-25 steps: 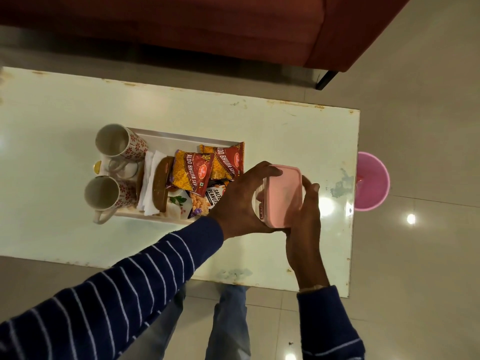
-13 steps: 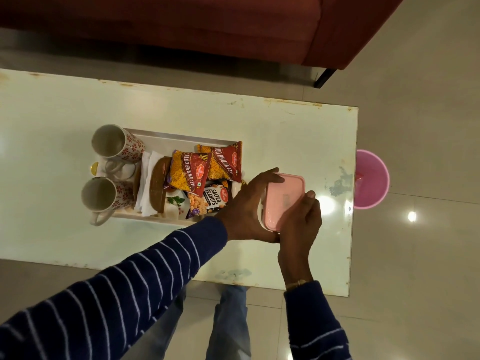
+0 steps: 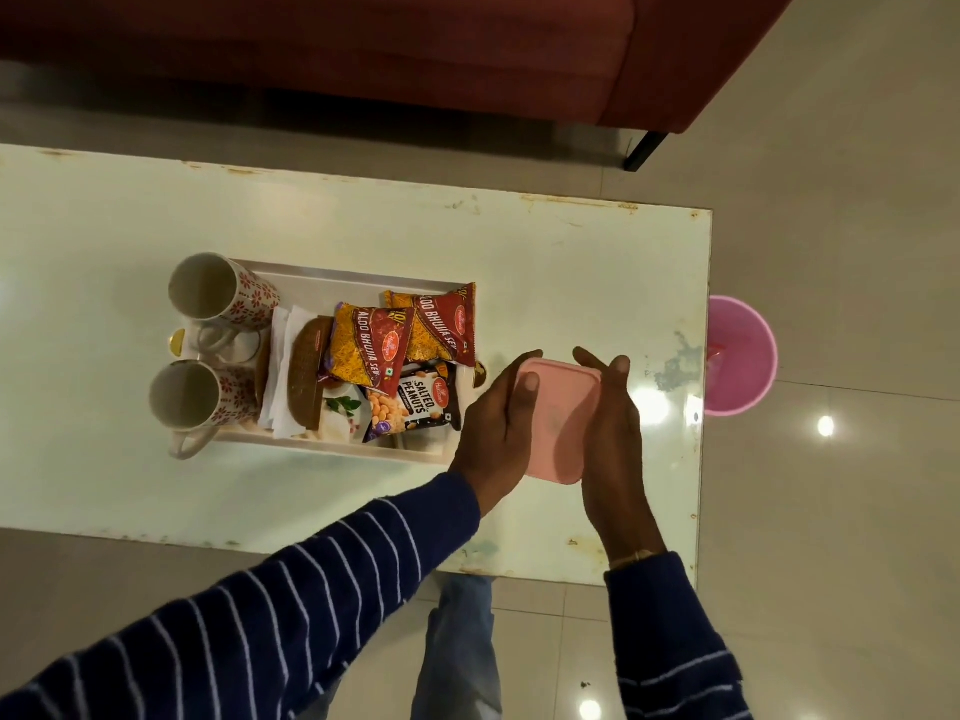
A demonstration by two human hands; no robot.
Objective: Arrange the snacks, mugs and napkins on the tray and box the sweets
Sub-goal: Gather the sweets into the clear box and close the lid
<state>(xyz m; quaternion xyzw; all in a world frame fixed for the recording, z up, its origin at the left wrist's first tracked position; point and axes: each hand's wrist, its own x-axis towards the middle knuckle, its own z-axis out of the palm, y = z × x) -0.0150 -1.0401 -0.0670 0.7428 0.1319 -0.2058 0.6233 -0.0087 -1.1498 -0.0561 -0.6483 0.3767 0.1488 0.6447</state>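
— Where's your box (image 3: 558, 418)?
— On the table (image 3: 571, 262), right of the tray (image 3: 332, 277), between your left hand (image 3: 496, 426) and right hand (image 3: 613, 433).
— And on the tray?
— Two mugs (image 3: 208, 293) at its left end, napkins (image 3: 283, 356) beside them, snack packets (image 3: 410, 350) to the right. A bucket (image 3: 743, 356) stands past the table's right end.

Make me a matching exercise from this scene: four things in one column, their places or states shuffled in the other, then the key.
Things
1. pink box
2. mugs
3. pink bucket
4. salted peanuts packet

Places or states
A. on the floor beyond the table's right end
B. held between the left hand and right hand
C. at the tray's left end
D. lying on the tray under a red packet's corner

Pairs: 1-B, 2-C, 3-A, 4-D
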